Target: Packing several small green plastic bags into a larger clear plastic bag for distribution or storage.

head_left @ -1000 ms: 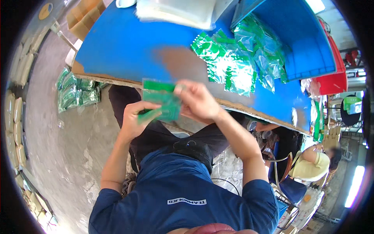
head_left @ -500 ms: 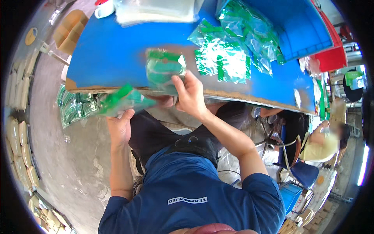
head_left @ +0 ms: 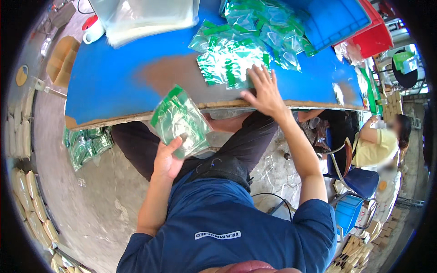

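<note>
Thumb on top, my left hand (head_left: 168, 159) grips a clear plastic packet with a green top band (head_left: 180, 120), held over my lap just off the table's front edge. It may be more than one packet; I cannot tell. My right hand (head_left: 265, 91) is spread, holding nothing, with its fingertips at the near edge of a pile of shiny green-and-clear packets (head_left: 230, 59) on the blue table (head_left: 123, 77). More such packets (head_left: 273, 27) are heaped behind that pile.
A stack of clear plastic bags (head_left: 150, 22) lies at the back left beside a white mug (head_left: 93, 31). A blue crate (head_left: 334, 22) and a red bin (head_left: 371, 34) stand back right. More packets (head_left: 88, 145) sit below the table's left end. Another person (head_left: 378, 145) sits at the right.
My left hand has moved right, with the packet now over my lap. My right hand has let go of a packet and reached right to the pile, fingers spread. The view has shifted.
</note>
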Demonstrator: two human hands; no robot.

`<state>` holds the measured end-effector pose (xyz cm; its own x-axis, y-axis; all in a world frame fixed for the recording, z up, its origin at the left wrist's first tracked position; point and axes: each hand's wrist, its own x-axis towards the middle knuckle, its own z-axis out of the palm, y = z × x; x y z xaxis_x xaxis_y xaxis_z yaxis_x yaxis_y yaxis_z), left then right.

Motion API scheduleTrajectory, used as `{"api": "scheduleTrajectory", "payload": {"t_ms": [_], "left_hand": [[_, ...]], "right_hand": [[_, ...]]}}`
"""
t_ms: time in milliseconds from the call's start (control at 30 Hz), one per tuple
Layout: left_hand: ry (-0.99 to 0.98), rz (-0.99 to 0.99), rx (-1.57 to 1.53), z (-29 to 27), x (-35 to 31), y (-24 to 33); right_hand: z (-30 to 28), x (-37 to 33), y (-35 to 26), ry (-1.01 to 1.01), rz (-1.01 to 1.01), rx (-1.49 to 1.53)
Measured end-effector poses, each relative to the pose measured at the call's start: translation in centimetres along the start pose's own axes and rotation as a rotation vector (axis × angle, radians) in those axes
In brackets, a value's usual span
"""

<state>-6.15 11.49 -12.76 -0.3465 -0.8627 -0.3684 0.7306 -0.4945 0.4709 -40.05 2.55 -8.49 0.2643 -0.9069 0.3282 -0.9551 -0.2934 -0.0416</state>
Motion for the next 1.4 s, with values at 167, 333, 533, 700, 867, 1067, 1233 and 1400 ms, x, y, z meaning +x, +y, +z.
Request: {"api": "scheduleTrajectory", "payload": {"t_ms": [167, 333, 533, 700, 867, 1067, 1233, 1400], "left_hand": [[-0.014, -0.106, -0.138, 0.4, 2.7, -2.9], [0.136, -0.067, -0.150, 2.0, 4.7, -3.9], [0.112, 0.193, 0.110, 2.4, 2.9, -1.1], [-0.004, 0.076, 0.350, 0.5, 4.7, -0.9], [0.000, 0.093, 0.138, 1.6, 3.9, -1.1], [0.063, -0.005, -0.011, 1.8, 3.5, -3.4], [0.044, 0.061, 0.096, 1.3, 3.2, -2.3], [0.022, 0.077, 0.097, 2.1, 3.6, -2.3]], "right_hand": [[-0.3, -0.4, -8.1, -0.070, -0.175, 0.291], [1.9, 0.9, -6.5, -0.028, -0.274, 0.524], [1.8, 0.0, -6.6, 0.075, 0.023, 0.005], [0.6, 0.3, -8.3, -0.120, -0.237, 0.914], [1.6, 4.2, -3.7, 0.073, -0.260, 0.051], [-0.7, 1.4, -8.2, -0.139, -0.364, 0.449], [2.1, 2.2, -0.6, 0.130, 0.046, -0.054], [-0.5, -0.1, -8.1, -0.129, -0.294, 0.461]]}}
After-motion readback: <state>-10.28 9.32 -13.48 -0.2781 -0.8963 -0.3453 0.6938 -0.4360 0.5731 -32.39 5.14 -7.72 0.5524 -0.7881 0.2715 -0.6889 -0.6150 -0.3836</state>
